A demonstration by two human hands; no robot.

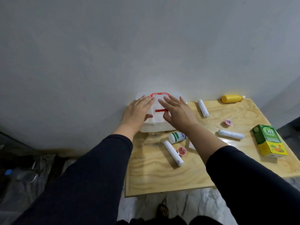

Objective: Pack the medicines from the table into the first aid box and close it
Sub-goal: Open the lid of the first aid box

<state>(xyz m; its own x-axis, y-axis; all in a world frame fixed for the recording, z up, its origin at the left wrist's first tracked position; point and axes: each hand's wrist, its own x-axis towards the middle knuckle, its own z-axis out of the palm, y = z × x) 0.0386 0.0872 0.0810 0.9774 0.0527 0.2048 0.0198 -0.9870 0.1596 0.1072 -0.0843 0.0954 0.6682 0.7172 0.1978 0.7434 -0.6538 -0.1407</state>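
Dark sleeves [90, 172] reach out over the wooden table [162, 176]. Both hands, left hand [138, 111] and right hand [177, 112], lie flat with fingers spread on the shut lid of the first aid box [154, 127] (clear plastic, red handle) by the wall. Nothing shows inside. White rolls [173, 153], a yellow bottle [231, 98] and a green carton [268, 140] lie on the table.

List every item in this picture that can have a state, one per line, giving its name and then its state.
First aid box: lid shut, both hands over it.
Yellow bottle: lying on its side.
White bottle with green band: lying down.
Green and yellow carton: closed.
Three white rolls: lying flat, unpacked.
Left hand: open.
Right hand: open.
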